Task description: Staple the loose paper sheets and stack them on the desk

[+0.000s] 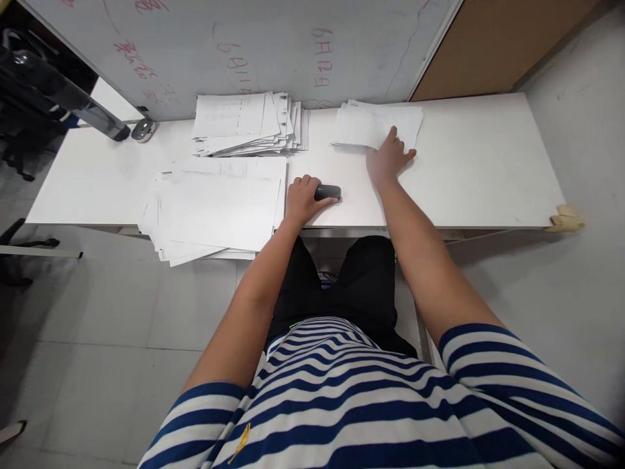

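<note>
My left hand (303,198) is wrapped round a dark, rounded object that looks like a stapler (328,192), low over the white table near its front edge. The palm hides part of it. My right hand (387,159) is at the near side of a small stack of paper sheets (359,124), its fingers apart over the sheets. Part of that stack lies behind the hand, and I see nothing gripped in it. Left of my left hand lies a wide spread of papers (224,212), some overhanging the front edge.
A thicker paper pile (234,120) stands at the back of the white table (478,163), against a whiteboard (273,45) with red writing. A clear bottle (105,117) and a small round silver-and-dark object (143,130) are at the left. Yellowish padding (565,219) covers the right corner.
</note>
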A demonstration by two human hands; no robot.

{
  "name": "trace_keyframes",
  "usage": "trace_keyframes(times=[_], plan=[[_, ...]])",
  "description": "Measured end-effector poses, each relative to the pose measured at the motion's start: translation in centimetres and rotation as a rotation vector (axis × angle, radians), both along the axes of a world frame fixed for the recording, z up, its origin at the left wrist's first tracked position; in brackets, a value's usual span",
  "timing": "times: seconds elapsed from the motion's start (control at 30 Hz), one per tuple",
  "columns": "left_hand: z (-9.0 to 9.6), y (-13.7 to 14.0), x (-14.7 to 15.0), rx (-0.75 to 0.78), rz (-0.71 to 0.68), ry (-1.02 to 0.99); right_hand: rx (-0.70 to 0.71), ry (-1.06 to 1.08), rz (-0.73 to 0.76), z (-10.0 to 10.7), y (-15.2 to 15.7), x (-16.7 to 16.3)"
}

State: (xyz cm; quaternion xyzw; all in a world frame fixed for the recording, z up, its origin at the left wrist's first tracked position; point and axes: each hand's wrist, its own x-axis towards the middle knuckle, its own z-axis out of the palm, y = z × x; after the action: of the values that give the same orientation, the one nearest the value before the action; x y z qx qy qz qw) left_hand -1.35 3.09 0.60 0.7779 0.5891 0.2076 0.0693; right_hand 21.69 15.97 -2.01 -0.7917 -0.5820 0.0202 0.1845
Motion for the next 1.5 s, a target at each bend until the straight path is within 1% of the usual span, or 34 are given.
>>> trace_keyframes(times=[0.2,0.33,0.53,0.73,0.93,1.17,1.3,1.43,1.5], plan=[[-0.2,0.1,0.0,0.000,0.001,0.014,-0.050,-0.004,0.008,0.5,-0.2,0.0],[-0.2,0.1,0.0,0.008,0.003,0.017,-0.032,0.029,0.011,0.3,0.2,0.0],[-0.4,0.1,0.0,0.017,0.008,0.028,-0.057,0.019,-0.032,0.5,0.2,0.0],[-0.1,0.1,0.0,0.003,0.010,0.041,-0.083,-0.050,0.018,0.3,0.2,0.0],[-0.2,0.0,-0.1,0.010,0.002,0.025,-0.049,-0.039,0.044,0.5,-0.1,-0.3],[-0.2,0.0,0.0,0.001,0.004,-0.001,-0.020,-0.025,0.028,1.2,-0.6,-0.8],[-0.1,0.1,0.0,-0.008,0.006,0.002,-0.054,0.008,0.014,1.7,-0.3,-0.8],[0.0,0.0,-0.1,-0.015,0.000,-0.003,-0.078,-0.013,-0.039,2.1,-0.4,-0.9],[-0.1,0.0,-0.1,-0.013,0.002,0.001,-0.077,-0.023,-0.043,2.1,-0.4,-0.9]])
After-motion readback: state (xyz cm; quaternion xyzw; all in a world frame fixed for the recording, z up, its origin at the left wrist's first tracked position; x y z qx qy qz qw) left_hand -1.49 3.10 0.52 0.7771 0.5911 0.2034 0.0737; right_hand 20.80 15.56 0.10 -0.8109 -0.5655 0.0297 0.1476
